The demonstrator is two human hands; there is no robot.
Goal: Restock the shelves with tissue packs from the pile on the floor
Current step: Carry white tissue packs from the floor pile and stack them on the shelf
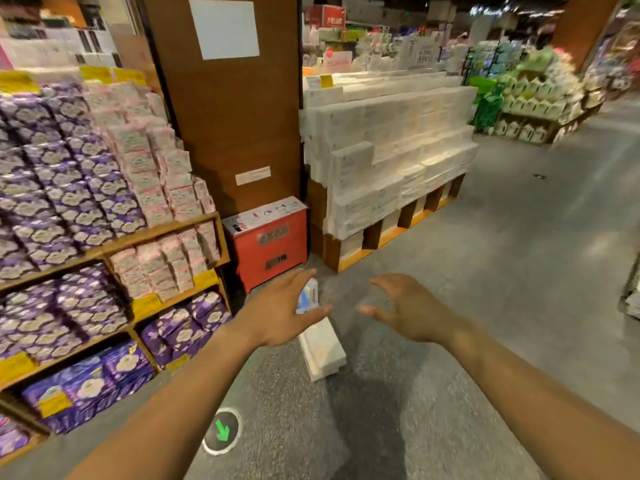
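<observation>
- Down low, on the grey speckled floor (pixel 502 258): a long white tissue pack (pixel 322 351) lying flat, with a smaller blue-printed pack (pixel 308 296) at its far end, partly hidden behind the left hand (pixel 277 313).
- Both bare arms stretched forward; left hand above the packs, fingers straight and spread wide, holding nothing.
- Right hand (pixel 412 310) just to the right, apart from the packs, fingers loosely bent and wide, thumb out, likewise holding nothing.
- To the left, wooden shelves (pixel 138 239) stacked with purple packs (pixel 52 188) and pink packs (pixel 152 168), yellow price tags (pixel 147 304) along the edges.
- Behind the floor packs, a red box (pixel 268 240) against a brown pillar (pixel 235 116) bearing a white sheet (pixel 224 28).
- Right of the pillar, a stepped white display (pixel 388 133) of tissue packs on a wooden base.
- Near the bottom edge, a round floor marker (pixel 221 431) with a green arrow.
- Far back, blurred store displays, too soft for detail.
</observation>
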